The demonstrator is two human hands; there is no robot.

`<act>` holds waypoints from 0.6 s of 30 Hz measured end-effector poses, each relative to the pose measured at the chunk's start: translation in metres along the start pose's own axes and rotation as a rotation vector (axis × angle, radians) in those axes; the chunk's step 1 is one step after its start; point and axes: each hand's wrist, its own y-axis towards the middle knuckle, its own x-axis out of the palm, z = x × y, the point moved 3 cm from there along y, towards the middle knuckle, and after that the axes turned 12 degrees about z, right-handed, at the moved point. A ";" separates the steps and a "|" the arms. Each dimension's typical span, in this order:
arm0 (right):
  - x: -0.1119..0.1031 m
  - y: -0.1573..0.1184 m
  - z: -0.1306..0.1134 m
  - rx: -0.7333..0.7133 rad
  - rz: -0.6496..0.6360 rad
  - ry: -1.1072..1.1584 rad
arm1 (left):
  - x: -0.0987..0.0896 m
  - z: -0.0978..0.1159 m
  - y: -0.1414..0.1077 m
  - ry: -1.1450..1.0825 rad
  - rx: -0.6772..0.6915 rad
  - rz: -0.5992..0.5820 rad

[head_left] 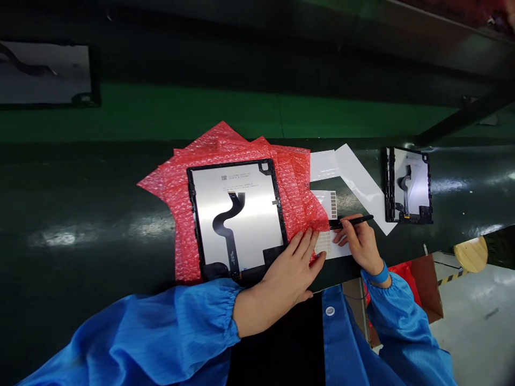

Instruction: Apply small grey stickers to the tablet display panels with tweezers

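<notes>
A display panel (257, 225) with a black frame, silver back and curved black ribbon cable (225, 225) lies on fanned-out red bubble-wrap bags (183, 225). My left hand (287, 273) rests flat with fingers stretched out, across the panel's lower right corner and the bags. In my right hand (360, 241) is a slim black pen-like tool (360, 219), pinched between the fingers; whether it is a pen or tweezers I cannot tell. Its tip end is over sheets of small labels (324, 244), partly covered by the red bags.
White paper strips (364, 187) lie behind my right hand. Farther right, another panel (412, 185) lies on the dark green bench (100, 214). A further panel (44, 75) is at the upper left. Below the bench at right are a cardboard box (432, 289) and a round stool (470, 254).
</notes>
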 end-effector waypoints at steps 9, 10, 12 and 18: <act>-0.002 0.003 0.005 0.085 -0.039 0.087 | 0.002 0.000 -0.001 0.006 0.000 0.008; -0.002 0.003 0.005 0.091 -0.037 0.097 | 0.002 0.000 -0.001 0.004 0.000 0.008; -0.002 0.004 0.005 0.103 -0.028 0.107 | 0.001 0.000 -0.001 -0.003 -0.002 0.005; -0.001 0.005 0.008 0.148 0.015 0.140 | 0.003 0.000 0.001 -0.012 -0.002 -0.021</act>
